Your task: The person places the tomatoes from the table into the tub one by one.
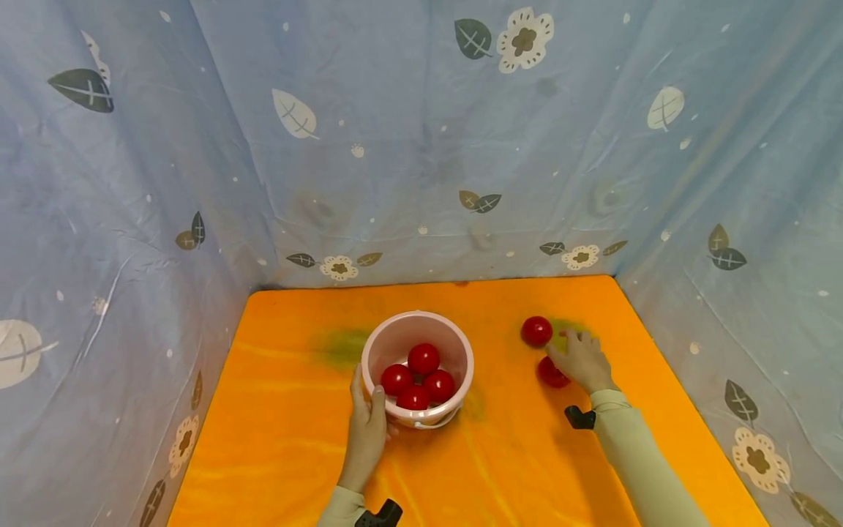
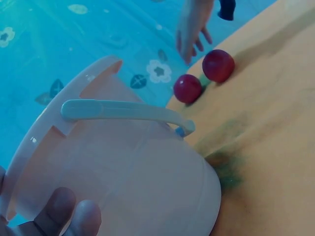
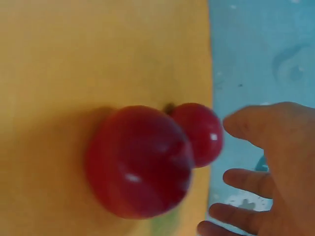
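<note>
"While the head view has the left grip [image 1: 366,432] holding the bucket's [image 1: 453,338] side, what about the right grip [image 1: 585,364]?"
"Empty, fingers spread, over the nearer fruit [image 1: 550,375] on the bench [image 1: 494,461]; the farther fruit [image 1: 536,331] lies just beyond, four fruits [image 1: 424,359] inside the bucket."
"Left wrist view?"
"Fingertips [image 2: 84,219] touch the outer wall: likely light, stiff plastic, best held below the rim."
"Right wrist?"
"Glossy, loose fruit, probably firm and slippery. Cup its middle."

The left sleeve [image 1: 342,507] and right sleeve [image 1: 642,461] are long, plain and pale yellowish-green. Beside each wrist sits a small black fitting, the left fitting [image 1: 380,514] and right fitting [image 1: 580,418] both bent in outline. The left hand [image 1: 367,432] and right hand [image 1: 582,362] are bare.
</note>
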Available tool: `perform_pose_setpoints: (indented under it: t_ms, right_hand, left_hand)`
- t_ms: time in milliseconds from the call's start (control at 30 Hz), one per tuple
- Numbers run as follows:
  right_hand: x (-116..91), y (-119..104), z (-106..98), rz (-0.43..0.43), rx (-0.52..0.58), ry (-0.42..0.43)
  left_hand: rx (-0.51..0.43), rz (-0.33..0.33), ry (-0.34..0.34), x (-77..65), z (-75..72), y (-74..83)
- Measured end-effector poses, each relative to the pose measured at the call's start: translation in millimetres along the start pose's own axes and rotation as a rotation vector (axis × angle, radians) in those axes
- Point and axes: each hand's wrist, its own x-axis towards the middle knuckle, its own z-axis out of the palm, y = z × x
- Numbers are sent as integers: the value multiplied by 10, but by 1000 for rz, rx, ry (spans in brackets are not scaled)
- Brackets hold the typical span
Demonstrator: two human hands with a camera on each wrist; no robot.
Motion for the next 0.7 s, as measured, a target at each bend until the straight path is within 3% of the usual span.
perform_pose_setpoints:
  t_ms: [267, 700]
  right_hand:
    - [-25, 100, 252, 55, 1, -118]
    - [-36, 62, 455, 88, 9, -98]
  left_hand:
    - [8, 0, 5, -15, 15, 2]
    - [13, -2, 8, -14, 17, -5]
